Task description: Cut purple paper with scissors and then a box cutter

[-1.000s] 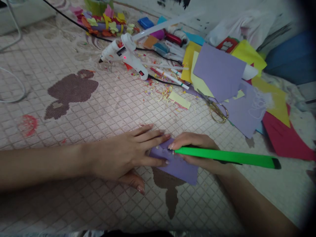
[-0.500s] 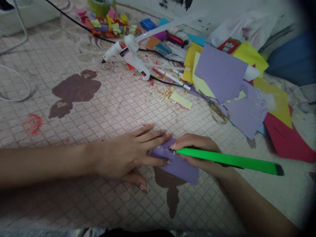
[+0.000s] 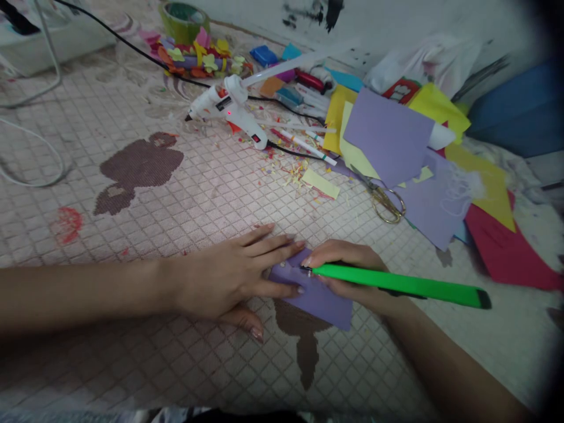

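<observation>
A small piece of purple paper (image 3: 324, 299) lies flat on the patterned cloth. My left hand (image 3: 238, 270) presses down on its left part, fingers stretched and spread, thumb resting on the cloth. From the right, my right hand (image 3: 352, 258) is closed around a green box cutter (image 3: 409, 283) near its metal tip. That tip touches the paper close to my left fingertips. The cutter's black rear end points right, beyond my wrist. My right fingers partly hide the cutter's front end and the paper's right side.
A white glue gun (image 3: 233, 108) with a lit red light lies behind my hands. Gold-handled scissors (image 3: 388, 205) rest by stacked coloured paper (image 3: 388, 132). Paper scraps (image 3: 293, 170), a tape roll (image 3: 185, 20) and cut paper shapes (image 3: 198, 59) lie farther back. A black cable (image 3: 132, 47) crosses the cloth.
The view has shifted slightly, so the background sits a little lower. Both hands, the box cutter and the purple paper keep nearly the same positions relative to each other.
</observation>
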A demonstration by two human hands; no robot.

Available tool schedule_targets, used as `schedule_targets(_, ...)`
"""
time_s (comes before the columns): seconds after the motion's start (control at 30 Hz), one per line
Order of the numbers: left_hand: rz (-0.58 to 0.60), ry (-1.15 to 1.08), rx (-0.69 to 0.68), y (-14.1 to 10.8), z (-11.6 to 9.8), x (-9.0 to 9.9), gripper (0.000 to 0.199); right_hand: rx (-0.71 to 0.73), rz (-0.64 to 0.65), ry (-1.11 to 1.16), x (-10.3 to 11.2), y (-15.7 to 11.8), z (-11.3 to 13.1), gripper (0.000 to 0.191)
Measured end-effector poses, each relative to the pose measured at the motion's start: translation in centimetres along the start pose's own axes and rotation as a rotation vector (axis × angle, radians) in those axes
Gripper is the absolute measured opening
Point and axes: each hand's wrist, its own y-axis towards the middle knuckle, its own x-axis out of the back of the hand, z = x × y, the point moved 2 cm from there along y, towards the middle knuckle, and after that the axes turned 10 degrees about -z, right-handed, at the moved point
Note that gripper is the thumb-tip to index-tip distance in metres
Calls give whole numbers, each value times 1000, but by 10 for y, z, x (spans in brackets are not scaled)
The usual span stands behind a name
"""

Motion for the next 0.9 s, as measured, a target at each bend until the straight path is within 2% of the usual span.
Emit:
schedule_targets(0.37,5,26,-2,1,1,-2,53,-9,-10,-42,-1,4,-1,20)
schedule_targets(0.63,-30,32,-6,2,1,-5,56,-1,-7,-39,-1,4,-5,19)
schedule_targets(0.9,-11,24,1,4,1,-2,57,17,-16,-28,-2,8,1,16)
